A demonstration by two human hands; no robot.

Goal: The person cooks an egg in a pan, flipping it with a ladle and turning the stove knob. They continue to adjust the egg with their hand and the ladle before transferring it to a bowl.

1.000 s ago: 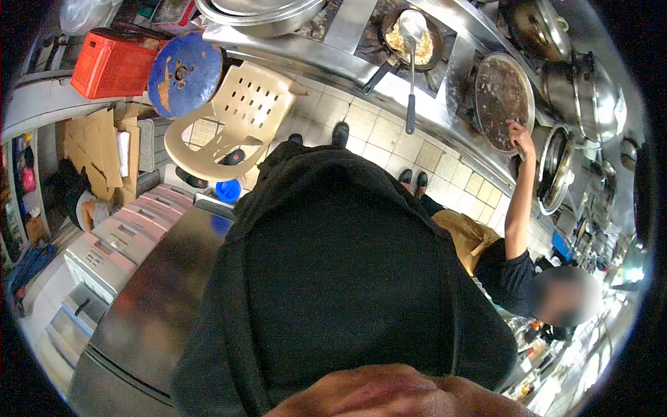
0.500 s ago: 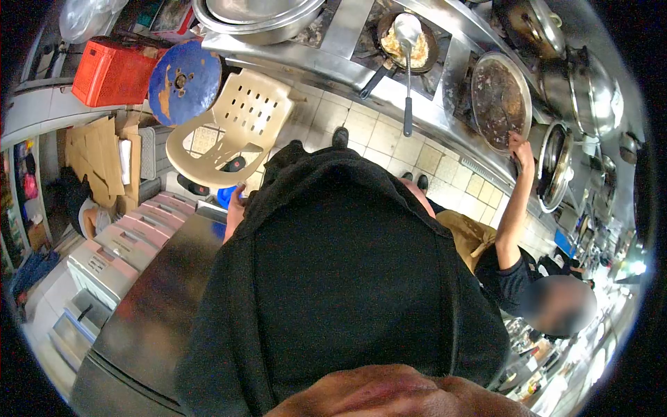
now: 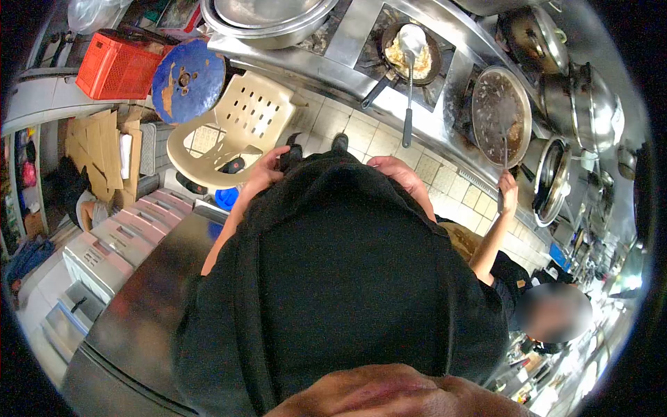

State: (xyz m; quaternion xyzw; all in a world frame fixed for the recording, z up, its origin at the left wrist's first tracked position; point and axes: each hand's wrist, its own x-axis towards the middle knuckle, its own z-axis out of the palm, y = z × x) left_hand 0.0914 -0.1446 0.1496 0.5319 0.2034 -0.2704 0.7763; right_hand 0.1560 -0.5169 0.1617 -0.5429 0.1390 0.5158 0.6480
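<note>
Whereas neither hand had been visible a second earlier, the left hand (image 3: 267, 169) was seen pinching the front edge of the black garment (image 3: 347, 278), worn on the body above the tiled floor (image 3: 379, 135), and the right hand (image 3: 394, 174) was laid on it, fingers pressed together.

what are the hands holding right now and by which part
Cannot be told: the left hand and right hand lie at the front edge of the black garment, grip unclear.

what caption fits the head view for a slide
Left hand and right hand at a black garment, facing a frying pan; co-worker's hand by a wok
</note>
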